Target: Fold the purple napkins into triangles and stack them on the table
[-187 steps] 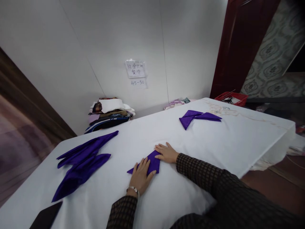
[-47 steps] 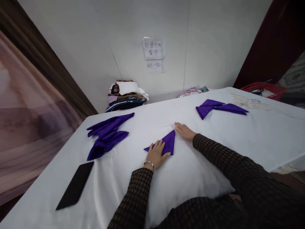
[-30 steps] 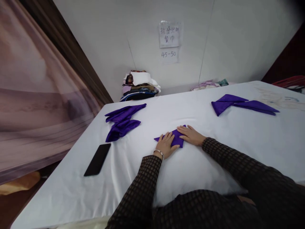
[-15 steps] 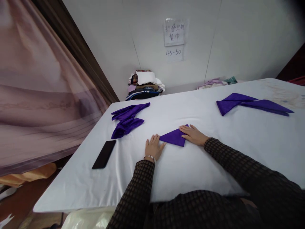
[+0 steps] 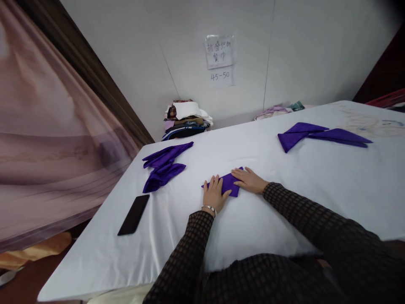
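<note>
A purple napkin [image 5: 228,184] folded into a triangle lies on the white tablecloth [image 5: 300,177] in front of me. My left hand [image 5: 214,194] lies flat and open on its left part, fingers spread. My right hand [image 5: 249,180] presses flat and open on its right corner. Both sleeves are dark with a check pattern, and a bracelet circles my left wrist.
Loose purple napkins [image 5: 163,164] lie at the left, and folded purple napkins [image 5: 311,134] at the far right. A black phone [image 5: 133,214] rests near the table's left edge. A stack of clothes [image 5: 186,118] sits by the wall under a paper sign [image 5: 219,51]. A curtain hangs left.
My left hand has slid from beside the napkin's left tip onto the napkin. My right hand stays on the right corner. The view has shifted slightly.
</note>
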Demonstrator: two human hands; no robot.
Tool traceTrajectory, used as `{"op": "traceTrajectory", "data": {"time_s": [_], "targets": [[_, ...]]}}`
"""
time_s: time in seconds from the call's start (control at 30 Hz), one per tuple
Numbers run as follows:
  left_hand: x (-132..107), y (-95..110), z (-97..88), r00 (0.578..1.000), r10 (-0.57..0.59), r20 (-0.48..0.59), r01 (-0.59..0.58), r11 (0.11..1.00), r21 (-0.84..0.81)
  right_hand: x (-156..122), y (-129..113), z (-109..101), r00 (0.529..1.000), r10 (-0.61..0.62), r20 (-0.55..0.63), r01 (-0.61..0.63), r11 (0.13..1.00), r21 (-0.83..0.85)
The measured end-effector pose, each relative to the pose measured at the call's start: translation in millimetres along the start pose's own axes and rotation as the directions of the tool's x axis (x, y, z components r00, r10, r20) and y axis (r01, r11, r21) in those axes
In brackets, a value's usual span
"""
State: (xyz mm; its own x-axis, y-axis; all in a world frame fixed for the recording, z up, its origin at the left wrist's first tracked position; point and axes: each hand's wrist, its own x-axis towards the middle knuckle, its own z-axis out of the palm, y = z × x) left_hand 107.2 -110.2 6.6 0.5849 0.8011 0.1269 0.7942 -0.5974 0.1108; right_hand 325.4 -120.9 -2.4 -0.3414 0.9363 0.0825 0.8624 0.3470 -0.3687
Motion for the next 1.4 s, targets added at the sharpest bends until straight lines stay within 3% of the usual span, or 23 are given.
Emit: {"op": "traceTrajectory", "data": {"time_s": [0.1, 0.2, 0.33, 0.63, 0.77, 0.97, 1.1, 1.23, 1.3, 1.4], "targets": [[3.5, -2.8, 8.7, 0.996, -0.019, 0.088, 0.020, 1.000, -0.017, 0.8, 2.0, -0.5, 1.000, -0.002, 0.010, 0.002, 1.000, 0.007], [2.3, -6.4, 10.5, 0.995, -0.012, 0.102, 0.015, 0.999, -0.028, 1.1, 8.7, -2.6, 1.000, 0.021, 0.000, -0.021, 1.000, -0.016], [0.2, -7.0, 6.7, 0.992, 0.027, 0.126, -0.019, 0.998, -0.065, -0.6, 20.7, -6.9, 0.996, 0.083, -0.024, -0.084, 0.995, -0.047], [3.8, -9.1, -3.6, 0.978, 0.044, 0.204, -0.018, 0.992, -0.126, -3.9, 32.0, -10.1, 0.997, 0.046, 0.058, -0.038, 0.991, -0.130], [1.8, -6.1, -3.7, 0.993, 0.016, 0.120, 0.006, 0.984, -0.179, -3.6, 38.6, -4.3, 0.999, 0.027, 0.040, -0.021, 0.991, -0.133], [7.5, -7.6, -5.8, 0.990, -0.140, -0.027, 0.118, 0.907, -0.404, -2.2, 45.3, 4.8, 0.999, 0.032, 0.022, -0.030, 0.994, -0.108], [13.4, -9.7, -15.7, 0.972, -0.227, -0.062, 0.180, 0.886, -0.428, -1.6, 43.2, 7.0, 0.998, 0.047, -0.032, -0.048, 0.998, -0.029], [18.4, -17.7, -25.2, 0.945, -0.324, -0.045, 0.268, 0.846, -0.461, 0.8, 29.7, -3.4, 0.995, 0.047, -0.088, -0.030, 0.983, 0.180], [20.9, -25.8, -28.2, 0.933, -0.359, -0.016, 0.308, 0.823, -0.477, 2.5, 19.4, -12.8, 0.996, 0.086, -0.036, -0.071, 0.950, 0.304], [23.1, -38.8, -27.8, 0.918, -0.395, 0.039, 0.366, 0.804, -0.468, 6.0, 4.5, -25.1, 0.969, 0.221, 0.107, -0.246, 0.860, 0.447]]}}
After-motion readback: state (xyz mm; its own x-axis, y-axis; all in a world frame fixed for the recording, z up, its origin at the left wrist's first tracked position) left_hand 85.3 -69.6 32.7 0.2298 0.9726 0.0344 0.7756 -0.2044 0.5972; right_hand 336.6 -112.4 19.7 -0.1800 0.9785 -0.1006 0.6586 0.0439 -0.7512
